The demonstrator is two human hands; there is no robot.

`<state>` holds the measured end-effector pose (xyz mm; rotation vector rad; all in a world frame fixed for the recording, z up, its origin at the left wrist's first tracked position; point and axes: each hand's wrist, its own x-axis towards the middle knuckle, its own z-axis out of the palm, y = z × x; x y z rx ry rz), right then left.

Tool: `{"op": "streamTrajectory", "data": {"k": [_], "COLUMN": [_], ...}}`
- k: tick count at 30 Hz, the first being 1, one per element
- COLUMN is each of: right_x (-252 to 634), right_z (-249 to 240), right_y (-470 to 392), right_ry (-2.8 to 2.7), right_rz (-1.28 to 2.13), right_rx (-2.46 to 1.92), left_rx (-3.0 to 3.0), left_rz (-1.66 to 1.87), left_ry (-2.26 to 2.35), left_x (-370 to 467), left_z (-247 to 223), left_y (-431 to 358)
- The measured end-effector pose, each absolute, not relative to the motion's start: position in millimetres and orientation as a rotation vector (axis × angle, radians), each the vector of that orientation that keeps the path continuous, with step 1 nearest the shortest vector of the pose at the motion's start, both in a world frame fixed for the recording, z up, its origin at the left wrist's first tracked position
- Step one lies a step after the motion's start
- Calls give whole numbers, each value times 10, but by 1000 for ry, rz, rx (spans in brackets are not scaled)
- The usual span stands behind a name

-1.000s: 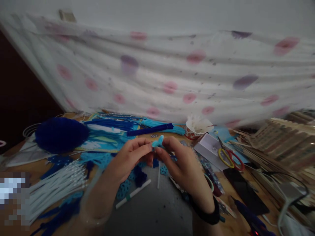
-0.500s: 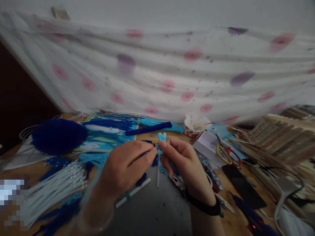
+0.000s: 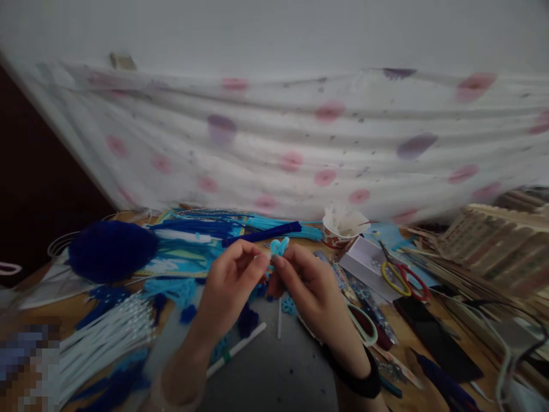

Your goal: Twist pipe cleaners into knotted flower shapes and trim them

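The light-blue looped piece (image 3: 279, 247) is pinched between thumb and fingers by the right hand (image 3: 315, 292), above the far part of the grey mat (image 3: 274, 377). The left hand's (image 3: 234, 286) fingertips are pressed together just beside it; whether it is gripped there too cannot be told. Toward the worktop's (image 3: 405, 340) far left corner, a dark-blue fluffy ball (image 3: 112, 250) is seen.

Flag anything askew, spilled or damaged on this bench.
No clear damage. Scissors lie slanted against the white box, seemingly partly over its edge, not flat. Dark specks dot the grey mat, possibly scraps.
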<state>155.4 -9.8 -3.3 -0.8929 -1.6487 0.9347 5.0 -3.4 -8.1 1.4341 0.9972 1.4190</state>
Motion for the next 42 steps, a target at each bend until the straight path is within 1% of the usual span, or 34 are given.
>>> {"op": "streamTrajectory", "data": {"k": [2,5,7,12,15,23,28,33,36,38,40,42], "right_x": [1557,1578,1597,1630,1633,1616,1644,1647,1633,1620,1601,1580], "right_z": [-38,-37,-24,21,16,-2,16,32,14,-20,-64,-101], "right_y": [-97,-100,-107,-125,-125,-105,-112,-157,-158,-140,-120,-106], "right_ry": [-1665,-1593,-1576,-1799,-1879,-1801,-1740,-1699,-1746,-1811,-1910,-1998], "right_rz": [890,1022,1053,893,866,999,1095,1122,1000,839,592,286], "right_rx": [-905,-838,-829,-916,-934,-938,-959,-971,-961,-987,-1044,-1089], "left_rx": [1436,1543,1587,1600,1691,1695,2013,2255,2259,2230,2137,1923], "left_rz": [1368,1434,1410,1361,1369,1406,1361,1413,1448,1464,1458,1379], "left_ry": [944,886,885,912,954,955,839,763,853,969,1124,1237], "left_x": [40,-22,-79,-175,-168,-150,-273,-312,-254,-202,-153,-116], "left_z": [-69,-67,-61,-26,-18,-55,-63,-19,14,24,19,-3], "left_y": [-24,-1,15,35,35,13,73,82,22,-19,-41,-37]}}
